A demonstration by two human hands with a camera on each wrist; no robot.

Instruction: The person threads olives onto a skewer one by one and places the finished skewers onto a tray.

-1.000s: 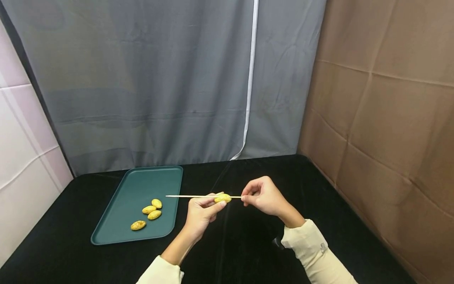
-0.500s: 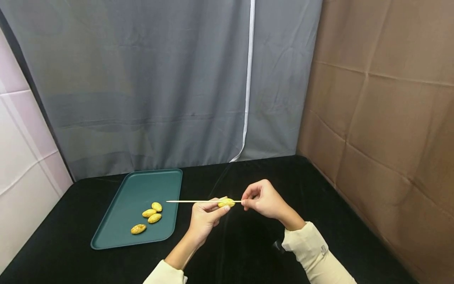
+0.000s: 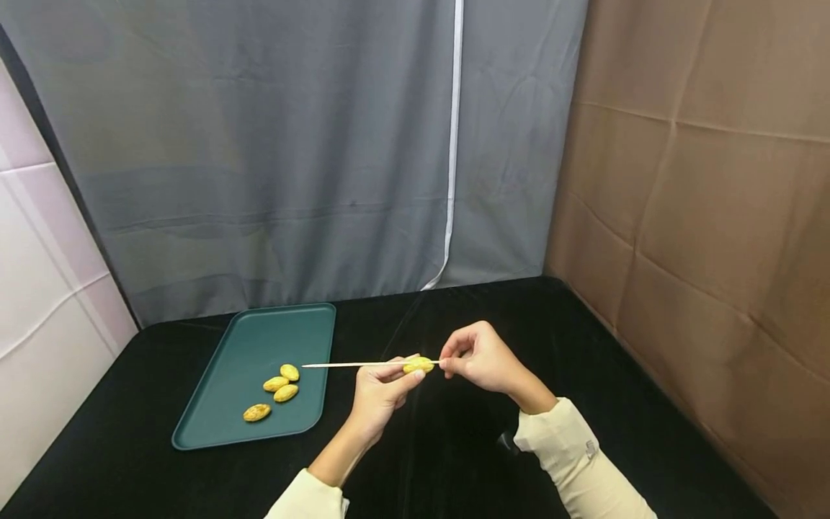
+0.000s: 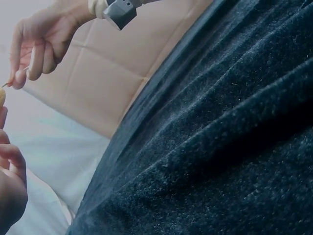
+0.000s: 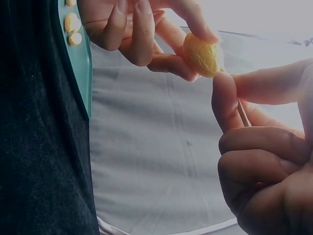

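Observation:
A pale wooden skewer (image 3: 346,365) lies level across both hands in the head view, its pointed end to the left over the tray's edge. One yellow oval fruit-like piece (image 3: 418,365) with wrinkled skin sits on it near the right end, also close up in the right wrist view (image 5: 201,55). My left hand (image 3: 378,396) grips this piece between thumb and fingers. My right hand (image 3: 481,360) pinches the skewer's right end between thumb and forefinger, almost touching the piece. Inside the piece the skewer is hidden.
A green tray (image 3: 279,328) lies on the black cloth table (image 3: 447,461) to the left. Several more yellow oval pieces (image 3: 285,393) rest on it. A grey curtain (image 3: 292,144) hangs behind, and a brown cloth wall (image 3: 713,231) stands on the right.
The yellow piece and my left hand have moved slightly right along the skewer, so the gap to my right fingers is smaller. My right hand stays nearly in place, still pinching.

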